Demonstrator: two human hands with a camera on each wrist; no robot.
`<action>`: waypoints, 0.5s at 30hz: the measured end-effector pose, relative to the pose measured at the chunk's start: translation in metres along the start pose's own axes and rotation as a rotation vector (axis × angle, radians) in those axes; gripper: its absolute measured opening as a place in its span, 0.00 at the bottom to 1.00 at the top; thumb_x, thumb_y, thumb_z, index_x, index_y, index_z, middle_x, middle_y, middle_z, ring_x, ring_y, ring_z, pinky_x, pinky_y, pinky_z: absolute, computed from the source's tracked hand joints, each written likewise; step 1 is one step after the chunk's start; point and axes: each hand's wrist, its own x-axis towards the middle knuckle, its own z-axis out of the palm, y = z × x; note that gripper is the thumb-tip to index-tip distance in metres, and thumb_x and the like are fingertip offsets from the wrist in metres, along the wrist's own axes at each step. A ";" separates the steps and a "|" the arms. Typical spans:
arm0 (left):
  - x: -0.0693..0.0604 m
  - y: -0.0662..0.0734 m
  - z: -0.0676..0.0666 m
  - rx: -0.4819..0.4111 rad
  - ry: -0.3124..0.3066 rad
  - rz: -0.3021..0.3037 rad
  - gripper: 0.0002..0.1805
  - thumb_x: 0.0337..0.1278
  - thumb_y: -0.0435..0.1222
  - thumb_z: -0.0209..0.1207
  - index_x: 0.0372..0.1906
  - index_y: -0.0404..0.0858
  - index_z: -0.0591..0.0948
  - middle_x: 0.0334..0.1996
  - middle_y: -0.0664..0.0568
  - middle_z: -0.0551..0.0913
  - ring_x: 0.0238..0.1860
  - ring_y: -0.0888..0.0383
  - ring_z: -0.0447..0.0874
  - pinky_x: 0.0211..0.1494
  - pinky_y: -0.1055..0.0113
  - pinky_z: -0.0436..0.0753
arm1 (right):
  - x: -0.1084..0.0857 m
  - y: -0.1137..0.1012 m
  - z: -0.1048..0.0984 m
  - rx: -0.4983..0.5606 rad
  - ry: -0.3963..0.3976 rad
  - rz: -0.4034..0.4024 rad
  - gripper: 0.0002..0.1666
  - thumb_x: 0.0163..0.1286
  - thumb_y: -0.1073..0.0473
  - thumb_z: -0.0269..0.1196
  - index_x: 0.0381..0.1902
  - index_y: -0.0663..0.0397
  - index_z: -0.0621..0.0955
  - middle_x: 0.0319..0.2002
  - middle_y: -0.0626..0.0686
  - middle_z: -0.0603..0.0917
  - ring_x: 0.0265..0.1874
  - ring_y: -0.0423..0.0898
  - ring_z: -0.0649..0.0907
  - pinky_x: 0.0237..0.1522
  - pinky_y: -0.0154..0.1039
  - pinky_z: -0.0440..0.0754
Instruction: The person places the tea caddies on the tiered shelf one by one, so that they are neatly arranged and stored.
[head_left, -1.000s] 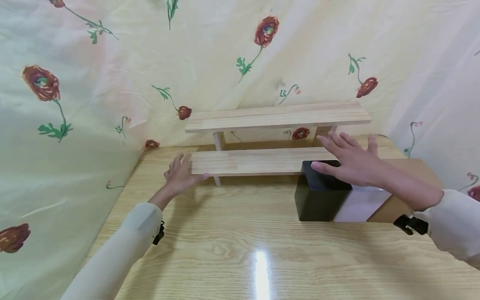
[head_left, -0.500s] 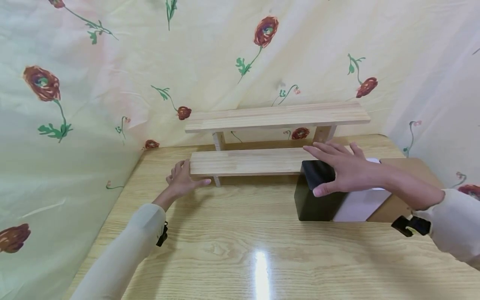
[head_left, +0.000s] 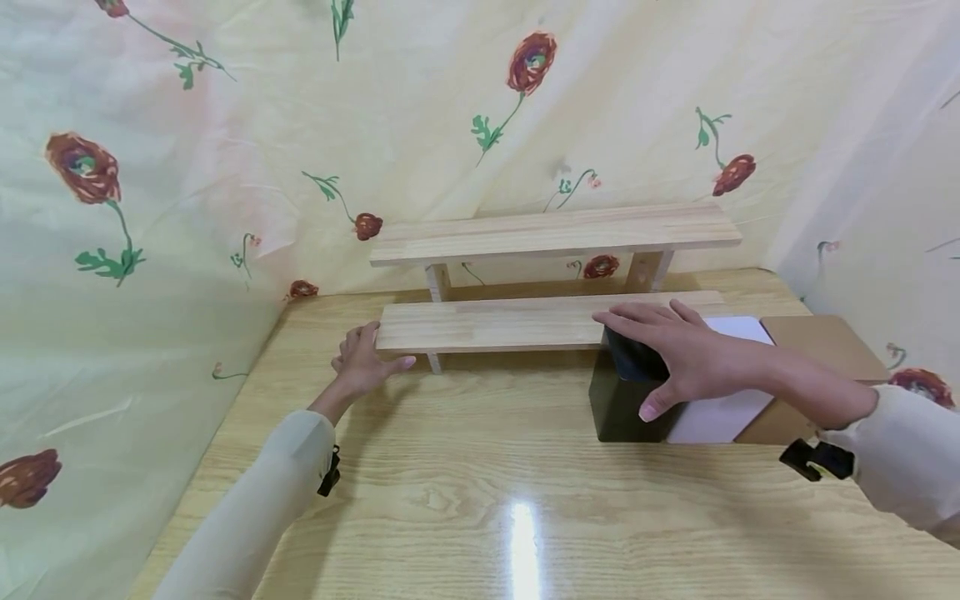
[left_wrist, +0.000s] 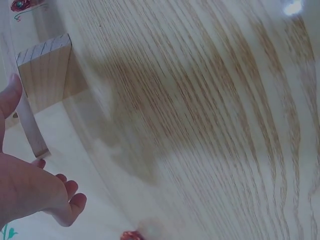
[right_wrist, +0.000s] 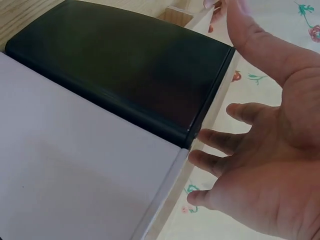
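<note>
Two hands were in view, and neither had hold of anything. The left hand [head_left: 358, 363] was loosely spread, its thumb stretched well away from the fingers, at one end of the lower board [head_left: 495, 323]; whether it touched the wood could not be told. The right hand [head_left: 697, 358] was spread wide over a row of three blocks, fingers slightly bent and thumb apart; contact there could not be told either.

The black block [head_left: 618, 408] stood under the right hand's fingers and thumb, the white block [head_left: 708, 417] just beside it, below the palm and wrist, and the brown block [head_left: 825, 342] next along, partly under the forearm.

Of two wooden boards, the lower ran from the left hand's fingers to past the right hand's; the upper board [head_left: 555, 233] lay higher, beyond both hands. Two uprights showed between the boards: the left upright [head_left: 438, 282] past the left hand's fingertips, the right upright [head_left: 647, 271] past the right hand's. One table [head_left: 450, 500] lay below both hands.
</note>
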 end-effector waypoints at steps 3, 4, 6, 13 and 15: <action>0.001 -0.001 0.001 0.001 0.019 -0.005 0.51 0.55 0.53 0.65 0.75 0.38 0.51 0.71 0.34 0.48 0.70 0.36 0.44 0.63 0.37 0.45 | 0.001 0.002 0.002 0.007 -0.014 0.002 0.66 0.41 0.46 0.79 0.74 0.55 0.58 0.71 0.62 0.58 0.70 0.61 0.55 0.63 0.69 0.40; 0.001 -0.001 0.001 0.001 0.028 -0.007 0.50 0.56 0.54 0.64 0.74 0.38 0.52 0.71 0.34 0.49 0.69 0.36 0.45 0.62 0.37 0.46 | 0.001 0.003 0.002 0.000 -0.016 -0.001 0.65 0.41 0.48 0.79 0.74 0.55 0.58 0.71 0.63 0.58 0.69 0.62 0.56 0.63 0.68 0.42; 0.002 -0.001 0.002 0.001 0.042 -0.009 0.48 0.57 0.53 0.63 0.74 0.38 0.53 0.70 0.34 0.50 0.69 0.36 0.46 0.62 0.37 0.46 | 0.001 0.004 0.004 -0.015 -0.018 -0.007 0.64 0.42 0.49 0.79 0.73 0.56 0.59 0.71 0.63 0.59 0.68 0.63 0.57 0.63 0.67 0.47; 0.005 -0.002 0.007 -0.005 0.087 -0.018 0.47 0.56 0.52 0.64 0.73 0.38 0.55 0.69 0.35 0.54 0.66 0.38 0.51 0.61 0.40 0.49 | 0.003 0.008 0.007 -0.044 0.000 0.007 0.60 0.44 0.55 0.79 0.72 0.56 0.61 0.70 0.62 0.60 0.68 0.63 0.59 0.58 0.64 0.62; 0.005 -0.002 0.008 -0.006 0.092 -0.016 0.47 0.56 0.52 0.64 0.73 0.38 0.55 0.68 0.35 0.54 0.66 0.38 0.51 0.61 0.41 0.50 | 0.004 0.010 0.008 -0.060 0.009 0.009 0.60 0.43 0.55 0.79 0.72 0.55 0.62 0.69 0.62 0.61 0.67 0.62 0.59 0.57 0.64 0.62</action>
